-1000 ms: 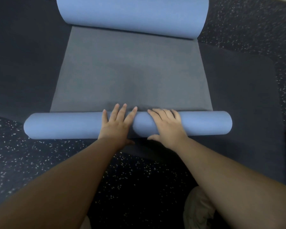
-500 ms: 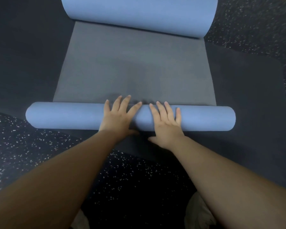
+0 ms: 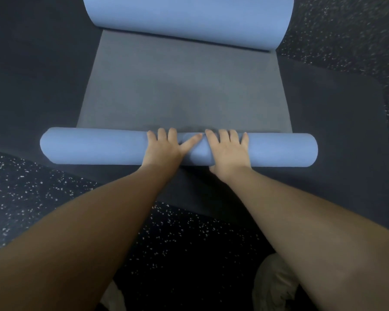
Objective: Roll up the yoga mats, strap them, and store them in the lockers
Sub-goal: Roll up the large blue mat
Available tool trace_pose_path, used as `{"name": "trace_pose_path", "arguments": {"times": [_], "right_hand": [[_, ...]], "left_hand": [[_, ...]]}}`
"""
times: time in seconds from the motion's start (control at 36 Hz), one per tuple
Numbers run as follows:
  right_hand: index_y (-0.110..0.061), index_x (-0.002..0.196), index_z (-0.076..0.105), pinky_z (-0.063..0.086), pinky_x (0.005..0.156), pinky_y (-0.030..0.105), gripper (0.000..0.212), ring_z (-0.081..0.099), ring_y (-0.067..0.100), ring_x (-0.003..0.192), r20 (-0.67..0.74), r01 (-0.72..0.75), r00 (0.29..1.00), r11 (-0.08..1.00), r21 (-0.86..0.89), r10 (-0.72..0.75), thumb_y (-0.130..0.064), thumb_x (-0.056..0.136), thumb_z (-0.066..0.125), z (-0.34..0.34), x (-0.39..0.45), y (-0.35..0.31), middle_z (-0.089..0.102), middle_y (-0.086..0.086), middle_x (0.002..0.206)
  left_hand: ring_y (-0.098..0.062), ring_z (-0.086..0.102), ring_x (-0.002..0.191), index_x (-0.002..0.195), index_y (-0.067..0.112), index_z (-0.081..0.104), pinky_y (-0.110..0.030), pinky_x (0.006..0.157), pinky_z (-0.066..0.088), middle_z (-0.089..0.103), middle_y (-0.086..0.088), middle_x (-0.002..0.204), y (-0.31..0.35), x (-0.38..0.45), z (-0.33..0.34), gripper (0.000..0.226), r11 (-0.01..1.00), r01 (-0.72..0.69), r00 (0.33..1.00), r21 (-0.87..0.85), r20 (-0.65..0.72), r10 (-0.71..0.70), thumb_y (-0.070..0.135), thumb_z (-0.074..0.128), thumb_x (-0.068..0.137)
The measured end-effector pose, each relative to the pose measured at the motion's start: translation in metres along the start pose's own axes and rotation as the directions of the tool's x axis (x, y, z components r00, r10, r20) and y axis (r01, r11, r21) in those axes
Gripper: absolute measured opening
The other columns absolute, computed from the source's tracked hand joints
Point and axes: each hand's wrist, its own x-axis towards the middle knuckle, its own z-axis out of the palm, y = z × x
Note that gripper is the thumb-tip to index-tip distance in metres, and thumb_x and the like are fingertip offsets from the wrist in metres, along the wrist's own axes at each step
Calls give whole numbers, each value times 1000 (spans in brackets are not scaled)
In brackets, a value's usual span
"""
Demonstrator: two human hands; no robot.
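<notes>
Head view
Yoga mat (image 3: 184, 93): blue outside, grey inside; it lies partly unrolled on a dark floor mat (image 3: 337, 135), with one rolled end near the person and a second, larger curl (image 3: 189, 19) at the far end.
Near roll (image 3: 94, 145): lies crosswise, directly under both hands.
Left hand (image 3: 164, 149): palm down on the roll's middle; fingers (image 3: 162, 134) straight and slightly spread, tips at the roll's far edge, thumb angled toward the other hand.
Right hand (image 3: 228, 151): palm down just beside the left; fingers straight, close together, reaching over the roll's top.
Floor (image 3: 27, 194): dark, speckled white.
Shoe (image 3: 272, 286): pale, partly hidden under the right forearm.
</notes>
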Motion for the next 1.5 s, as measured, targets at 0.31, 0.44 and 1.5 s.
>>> {"name": "trace_pose_path", "arguments": {"times": [0.31, 0.44, 1.5], "right_hand": [[-30, 153, 13, 18, 113, 51, 89, 26, 29, 136, 11, 33, 999, 999, 24, -33, -39, 82, 65, 9, -48, -6, 29, 6, 149], [-31, 152, 13, 17, 113, 51, 88, 27, 28, 136, 56, 27, 998, 999, 42, -30, -38, 81, 66, 10, -73, -11, 30, 5, 148], [-31, 154, -10, -10, 114, 58, 66, -15, 26, 149, 66, -62, 997, 967, 248, 47, -41, 104, 31, 41, -140, -4, -10, -1, 163]], "left_hand": [[-33, 43, 113, 149, 47, -9, -49, 99, 34, 37, -14, 131, 20, -48, -8, 85, 997, -13, 985, -79, 169, 26, 30, 52, 92], [-32, 38, 115, 144, 47, -21, -50, 102, 29, 33, -12, 136, 26, -70, -11, 92, 992, 17, 980, -125, 198, 8, 47, 54, 92], [-34, 40, 136, 152, 35, 19, -65, 106, 30, 42, -13, 149, 22, -105, -8, 75, 913, 20, 985, -407, 165, 51, 67, 30, 85]]}}
